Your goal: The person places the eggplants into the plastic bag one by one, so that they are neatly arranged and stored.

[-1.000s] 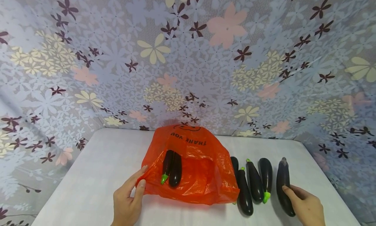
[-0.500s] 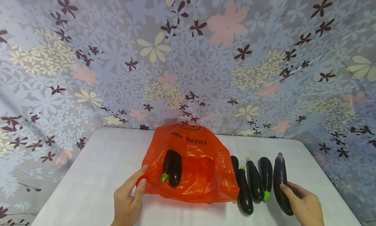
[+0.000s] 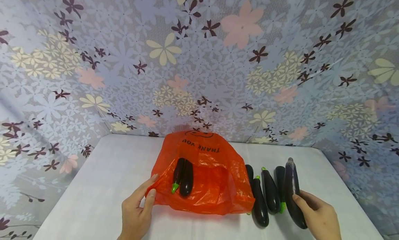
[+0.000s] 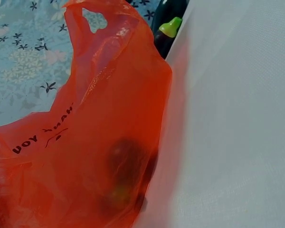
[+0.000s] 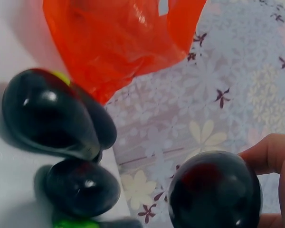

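My left hand (image 3: 137, 209) pinches the left edge of an orange-red plastic bag (image 3: 235, 184) printed THANK YOU, its mouth facing me. Two dark eggplants (image 3: 187, 179) lie side by side in the bag; one shows a green stem. In the left wrist view they are dim shapes through the plastic (image 4: 109, 85). My right hand (image 3: 319, 214) grips another eggplant (image 3: 291, 184) near its lower part, stem end pointing away from me. It overlaps the rightmost eggplant (image 3: 279, 174) of the row. The right wrist view shows the held one's rounded end (image 5: 213, 190) beside my fingers (image 5: 266, 154).
Right of the bag, more eggplants (image 3: 270, 191) lie in a row on the white table (image 3: 103, 174), one partly hidden by the bag's side. A flowered cloth (image 3: 199, 77) stands behind the table and along both sides.
My right hand has moved left and slightly up with the eggplant, which now overlaps the row's right end. My left hand stays at the bag's edge.
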